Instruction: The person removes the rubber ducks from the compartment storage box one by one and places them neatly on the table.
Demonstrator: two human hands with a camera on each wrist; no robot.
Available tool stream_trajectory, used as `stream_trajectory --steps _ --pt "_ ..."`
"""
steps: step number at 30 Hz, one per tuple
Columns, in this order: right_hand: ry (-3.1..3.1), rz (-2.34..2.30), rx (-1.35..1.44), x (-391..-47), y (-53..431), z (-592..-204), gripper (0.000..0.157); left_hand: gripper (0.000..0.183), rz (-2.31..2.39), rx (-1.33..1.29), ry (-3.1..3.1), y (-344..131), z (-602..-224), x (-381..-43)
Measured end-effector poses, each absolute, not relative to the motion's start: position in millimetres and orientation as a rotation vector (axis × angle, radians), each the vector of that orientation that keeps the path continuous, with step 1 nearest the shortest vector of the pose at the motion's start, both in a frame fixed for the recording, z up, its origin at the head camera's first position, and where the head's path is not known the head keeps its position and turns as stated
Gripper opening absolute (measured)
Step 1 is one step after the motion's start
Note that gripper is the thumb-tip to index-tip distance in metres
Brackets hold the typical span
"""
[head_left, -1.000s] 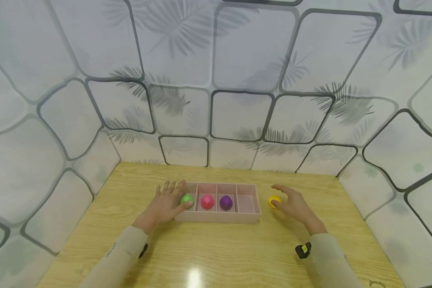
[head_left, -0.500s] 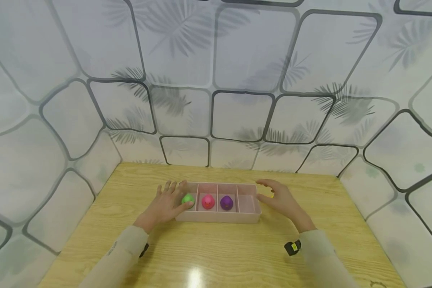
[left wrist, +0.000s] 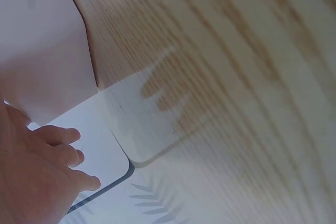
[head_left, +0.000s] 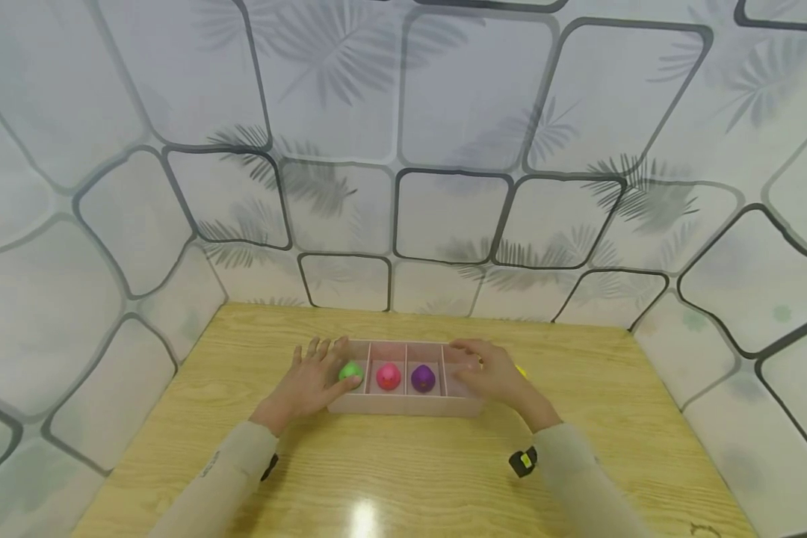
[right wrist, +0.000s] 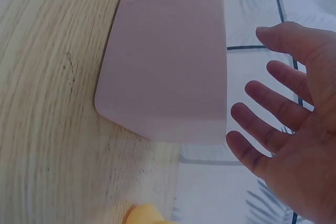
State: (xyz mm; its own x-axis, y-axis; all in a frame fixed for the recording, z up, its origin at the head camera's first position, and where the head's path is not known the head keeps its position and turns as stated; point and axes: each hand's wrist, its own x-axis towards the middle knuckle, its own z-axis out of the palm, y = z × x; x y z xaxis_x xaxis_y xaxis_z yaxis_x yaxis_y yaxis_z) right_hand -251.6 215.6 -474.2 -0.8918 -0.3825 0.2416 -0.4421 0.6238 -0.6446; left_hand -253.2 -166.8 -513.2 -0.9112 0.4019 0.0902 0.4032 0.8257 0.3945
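A pale pink box (head_left: 403, 406) with a row of compartments sits on the table. Inside, in separate compartments, are a green toy duck (head_left: 351, 373), a pink toy duck (head_left: 388, 376) and a purple toy duck (head_left: 423, 379). My left hand (head_left: 307, 385) lies at the box's left end, fingers spread, thumb overlapping the green duck. Over the rightmost compartment is my right hand (head_left: 494, 373), fingers apart; the right wrist view shows this hand (right wrist: 294, 114) holding nothing, fingertips near the box's rim. A yellow toy duck (head_left: 522, 371) rests on the table beyond that hand, mostly hidden.
The wooden table (head_left: 403, 463) meets a patterned light wall covering (head_left: 444, 217) at the back and both sides. A small black device (head_left: 523, 462) is worn at the right wrist.
My right hand has moved left, from beside the yellow duck to over the box's right end. The yellow duck stays on the table. My left hand has stayed put.
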Motion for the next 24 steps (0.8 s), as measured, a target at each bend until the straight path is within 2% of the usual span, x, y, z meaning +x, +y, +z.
stream_trajectory --steps 13,24 --pt "-2.841 1.225 0.760 -256 194 -483 0.052 0.089 -0.648 -0.651 -3.013 -167 -514 -253" --pt "-2.747 1.207 0.992 -262 187 -492 0.049 0.089 -0.646 -0.657 -3.010 -167 -514 -253"
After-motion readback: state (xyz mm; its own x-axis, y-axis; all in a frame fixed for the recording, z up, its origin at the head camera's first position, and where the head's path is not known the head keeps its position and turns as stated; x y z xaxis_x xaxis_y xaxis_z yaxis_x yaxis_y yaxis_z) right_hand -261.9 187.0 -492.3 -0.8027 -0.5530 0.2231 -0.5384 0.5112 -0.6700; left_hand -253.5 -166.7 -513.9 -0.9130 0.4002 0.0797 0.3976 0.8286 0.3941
